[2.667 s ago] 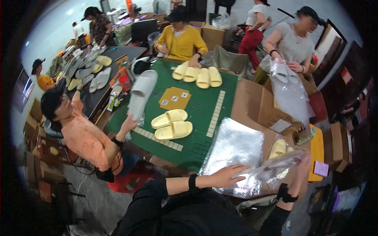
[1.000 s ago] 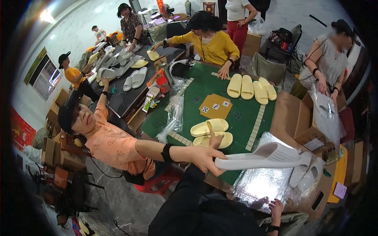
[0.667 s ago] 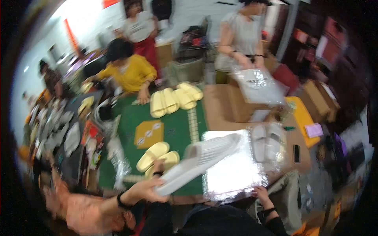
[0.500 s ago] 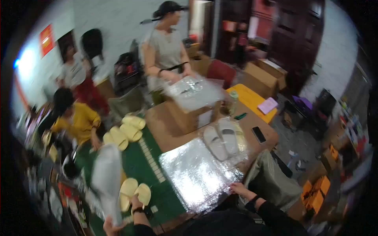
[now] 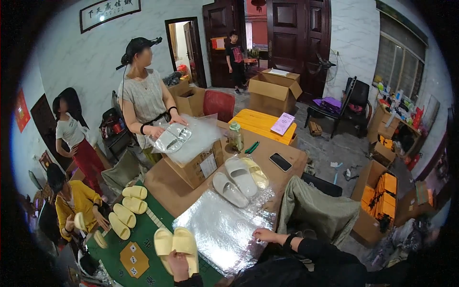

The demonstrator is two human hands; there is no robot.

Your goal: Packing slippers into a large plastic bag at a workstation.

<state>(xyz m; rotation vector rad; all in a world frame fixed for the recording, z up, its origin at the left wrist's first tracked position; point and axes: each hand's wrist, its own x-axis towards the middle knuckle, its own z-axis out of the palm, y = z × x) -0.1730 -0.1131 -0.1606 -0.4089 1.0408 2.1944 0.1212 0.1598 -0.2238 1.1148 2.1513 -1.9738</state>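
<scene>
A pair of pale yellow slippers (image 5: 178, 241) is in my left hand (image 5: 178, 264), closed round their near end, over the green table top (image 5: 158, 268). My right hand (image 5: 266, 235) has its fingers pinched at the right edge of a shiny, clear plastic bag (image 5: 215, 234) lying flat in front of me. Past that bag, a pair of grey-white slippers (image 5: 236, 182) rests on clear plastic, with a yellow slipper (image 5: 256, 172) beside it. More yellow slippers (image 5: 122, 221) stand in pairs at the left.
Across the table a person (image 5: 148, 95) holds bagged slippers over a cardboard box (image 5: 193, 170). A person in yellow (image 5: 71, 201) handles slippers at the left. A bottle (image 5: 235, 136) and phone (image 5: 280, 161) stand and lie farther back. A covered chair (image 5: 315, 208) is at my right.
My left hand has lifted the yellow slippers off the green top. A white, blurred item held by another hand at the left has left the view. My head has turned, shifting the scene.
</scene>
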